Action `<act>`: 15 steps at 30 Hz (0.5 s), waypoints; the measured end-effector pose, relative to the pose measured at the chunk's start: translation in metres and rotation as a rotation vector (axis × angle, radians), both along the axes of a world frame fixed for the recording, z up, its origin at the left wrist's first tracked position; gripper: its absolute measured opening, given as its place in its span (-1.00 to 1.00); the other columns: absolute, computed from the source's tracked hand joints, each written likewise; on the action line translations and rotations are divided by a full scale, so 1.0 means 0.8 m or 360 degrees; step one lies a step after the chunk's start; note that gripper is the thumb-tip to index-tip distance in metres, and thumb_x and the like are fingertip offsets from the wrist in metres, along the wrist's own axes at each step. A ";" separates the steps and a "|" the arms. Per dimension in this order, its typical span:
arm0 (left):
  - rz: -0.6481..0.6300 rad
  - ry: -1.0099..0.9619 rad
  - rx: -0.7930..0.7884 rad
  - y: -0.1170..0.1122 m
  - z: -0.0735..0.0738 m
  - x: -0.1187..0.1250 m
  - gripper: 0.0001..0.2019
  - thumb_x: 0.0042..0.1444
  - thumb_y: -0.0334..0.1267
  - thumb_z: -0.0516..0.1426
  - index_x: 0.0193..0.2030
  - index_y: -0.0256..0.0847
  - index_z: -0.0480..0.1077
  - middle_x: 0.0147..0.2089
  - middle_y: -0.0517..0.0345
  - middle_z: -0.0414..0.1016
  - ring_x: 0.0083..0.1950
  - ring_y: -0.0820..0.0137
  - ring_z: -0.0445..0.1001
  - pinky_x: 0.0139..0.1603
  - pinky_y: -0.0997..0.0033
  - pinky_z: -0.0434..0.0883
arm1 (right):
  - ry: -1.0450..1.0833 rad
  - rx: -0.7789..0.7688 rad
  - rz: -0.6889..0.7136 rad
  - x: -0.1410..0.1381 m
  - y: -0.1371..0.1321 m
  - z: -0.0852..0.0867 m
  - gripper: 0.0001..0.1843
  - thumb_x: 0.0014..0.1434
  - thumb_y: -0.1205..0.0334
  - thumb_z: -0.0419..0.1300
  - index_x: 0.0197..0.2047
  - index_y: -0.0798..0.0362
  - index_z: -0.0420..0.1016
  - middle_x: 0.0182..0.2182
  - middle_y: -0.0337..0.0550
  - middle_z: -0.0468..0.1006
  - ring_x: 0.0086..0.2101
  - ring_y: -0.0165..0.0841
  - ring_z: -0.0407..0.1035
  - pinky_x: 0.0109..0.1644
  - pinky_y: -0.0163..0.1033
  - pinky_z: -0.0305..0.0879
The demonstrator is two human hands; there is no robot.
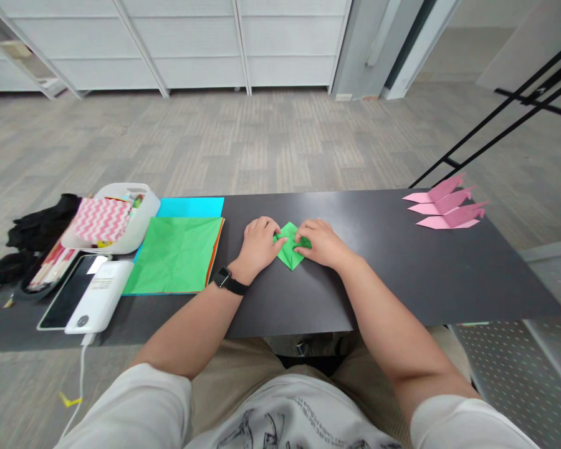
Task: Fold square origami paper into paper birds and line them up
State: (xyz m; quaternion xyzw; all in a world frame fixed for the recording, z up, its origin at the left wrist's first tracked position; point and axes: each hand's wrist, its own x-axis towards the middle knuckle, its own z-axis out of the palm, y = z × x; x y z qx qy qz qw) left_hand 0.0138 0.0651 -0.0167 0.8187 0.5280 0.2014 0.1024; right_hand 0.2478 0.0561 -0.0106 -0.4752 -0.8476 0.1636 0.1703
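A small green origami paper (pixel 290 248), folded into a diamond, lies on the dark table in front of me. My left hand (pixel 263 242) grips its left corner, thumb on top and fingers curled at the edge. On the opposite side, my right hand (pixel 323 241) pinches the right corner between thumb and fingers. Creases run across the paper's face, and one point faces me. Both side corners are partly hidden by my fingers.
Left of my hands lies a stack of green paper (pixel 180 255) over blue sheets (pixel 194 206). Farther left are a white basket (pixel 144 209), a phone (pixel 70 299) and a white power bank (pixel 100 296) with a cable. Several pink paper birds (pixel 449 218) stand at the far right.
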 end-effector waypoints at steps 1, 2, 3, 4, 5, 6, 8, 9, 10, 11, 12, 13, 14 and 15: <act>0.0006 0.0000 -0.0002 0.000 0.000 0.000 -0.82 0.30 -0.16 0.33 -0.09 -0.11 0.46 0.09 0.00 0.52 0.19 0.07 0.46 0.28 0.00 0.38 | -0.0004 -0.0002 0.0007 -0.001 -0.001 0.001 -0.81 0.26 0.21 0.42 -0.06 -0.11 0.62 -0.05 -0.13 0.56 0.02 -0.12 0.41 0.31 0.12 0.18; 0.0010 -0.0001 -0.0005 0.000 0.000 0.000 -0.82 0.30 -0.16 0.34 -0.09 -0.11 0.45 0.09 0.00 0.52 0.19 0.07 0.46 0.28 0.00 0.38 | -0.0004 -0.0003 0.0015 -0.001 -0.002 0.001 -0.77 0.26 0.22 0.42 -0.01 -0.12 0.63 -0.03 -0.13 0.57 0.03 -0.12 0.41 0.33 0.13 0.17; 0.0013 0.0000 -0.0006 0.000 0.000 0.000 -0.82 0.30 -0.16 0.33 -0.09 -0.11 0.45 0.09 0.00 0.52 0.19 0.07 0.46 0.27 0.00 0.38 | -0.0005 -0.0002 0.0020 -0.002 -0.002 0.001 -0.72 0.26 0.23 0.41 0.05 -0.15 0.64 -0.02 -0.13 0.57 0.05 -0.12 0.41 0.35 0.15 0.15; 0.0013 0.0001 -0.0007 0.000 0.000 0.000 -0.83 0.30 -0.17 0.33 -0.09 -0.11 0.45 0.09 0.00 0.52 0.19 0.07 0.46 0.27 0.00 0.38 | -0.0006 0.0003 0.0021 -0.002 -0.003 0.001 -0.67 0.27 0.24 0.41 0.10 -0.17 0.65 -0.01 -0.13 0.57 0.06 -0.12 0.41 0.37 0.17 0.13; 0.0013 0.0002 -0.0005 0.000 0.001 0.001 -0.83 0.30 -0.18 0.33 -0.09 -0.11 0.45 0.09 0.00 0.52 0.19 0.07 0.46 0.28 0.01 0.38 | -0.0010 0.0009 0.0022 -0.002 -0.003 0.001 -0.65 0.28 0.24 0.40 0.13 -0.19 0.65 0.00 -0.13 0.57 0.07 -0.12 0.41 0.39 0.18 0.10; 0.0013 0.0006 -0.0002 0.000 0.001 0.001 -0.83 0.30 -0.18 0.32 -0.08 -0.11 0.45 0.08 0.00 0.52 0.19 0.07 0.46 0.28 0.01 0.37 | -0.0015 0.0012 0.0020 -0.002 -0.002 0.000 -0.64 0.29 0.23 0.40 0.14 -0.20 0.67 0.00 -0.13 0.56 0.07 -0.12 0.41 0.40 0.19 0.09; 0.0019 0.0010 0.0003 -0.001 0.003 0.002 -0.84 0.32 -0.18 0.30 -0.06 -0.11 0.45 0.07 -0.01 0.52 0.19 0.07 0.46 0.28 0.01 0.38 | -0.0030 0.0019 0.0011 0.000 -0.001 -0.003 -0.67 0.29 0.20 0.41 0.11 -0.21 0.71 -0.01 -0.12 0.56 0.06 -0.12 0.40 0.37 0.17 0.13; 0.0021 0.0006 0.0010 -0.002 0.004 0.003 -0.83 0.32 -0.17 0.30 -0.05 -0.11 0.45 0.07 -0.01 0.53 0.18 0.07 0.46 0.27 0.01 0.38 | -0.0038 0.0024 0.0005 0.001 0.001 -0.004 -0.69 0.29 0.19 0.41 0.10 -0.20 0.72 -0.01 -0.11 0.56 0.06 -0.12 0.40 0.34 0.14 0.17; 0.0016 -0.0008 0.0019 -0.002 0.006 0.003 -0.83 0.33 -0.16 0.29 -0.03 -0.12 0.45 0.07 -0.01 0.53 0.18 0.07 0.47 0.27 0.01 0.38 | -0.0045 0.0031 -0.0006 0.002 0.002 -0.006 -0.70 0.29 0.17 0.42 0.09 -0.20 0.73 -0.01 -0.10 0.56 0.05 -0.12 0.40 0.30 0.12 0.20; -0.0001 -0.0031 0.0033 -0.003 0.008 0.004 -0.83 0.34 -0.17 0.28 -0.01 -0.12 0.46 0.08 -0.01 0.54 0.19 0.07 0.47 0.28 0.01 0.39 | -0.0049 0.0040 -0.0020 0.004 0.003 -0.007 -0.70 0.28 0.17 0.42 0.09 -0.21 0.74 -0.01 -0.10 0.56 0.04 -0.11 0.40 0.27 0.10 0.22; -0.0029 -0.0061 0.0047 -0.004 0.010 0.004 -0.83 0.34 -0.17 0.28 0.01 -0.12 0.48 0.10 -0.02 0.54 0.20 0.08 0.47 0.30 0.00 0.38 | -0.0051 0.0049 -0.0036 0.006 0.005 -0.007 -0.69 0.28 0.16 0.43 0.09 -0.21 0.74 -0.01 -0.10 0.56 0.04 -0.11 0.39 0.25 0.09 0.24; -0.0072 -0.0092 0.0060 -0.005 0.012 0.004 -0.83 0.35 -0.19 0.27 0.02 -0.12 0.49 0.13 -0.01 0.55 0.22 0.08 0.47 0.32 0.00 0.38 | -0.0052 0.0058 -0.0050 0.008 0.006 -0.008 -0.69 0.28 0.17 0.42 0.09 -0.23 0.74 -0.01 -0.10 0.56 0.04 -0.10 0.39 0.25 0.09 0.24; -0.0128 -0.0118 0.0068 -0.006 0.014 0.004 -0.84 0.36 -0.20 0.26 0.03 -0.10 0.52 0.16 -0.01 0.55 0.25 0.09 0.47 0.35 0.00 0.37 | -0.0054 0.0064 -0.0063 0.010 0.007 -0.008 -0.68 0.28 0.18 0.42 0.09 -0.24 0.75 0.00 -0.09 0.56 0.05 -0.09 0.39 0.25 0.09 0.25; -0.0189 -0.0131 0.0070 -0.006 0.016 0.004 -0.85 0.37 -0.20 0.24 0.04 -0.09 0.55 0.19 0.01 0.56 0.26 0.10 0.47 0.38 -0.01 0.36 | -0.0056 0.0069 -0.0076 0.012 0.009 -0.008 -0.68 0.28 0.19 0.42 0.10 -0.25 0.75 0.01 -0.09 0.57 0.06 -0.08 0.39 0.25 0.10 0.24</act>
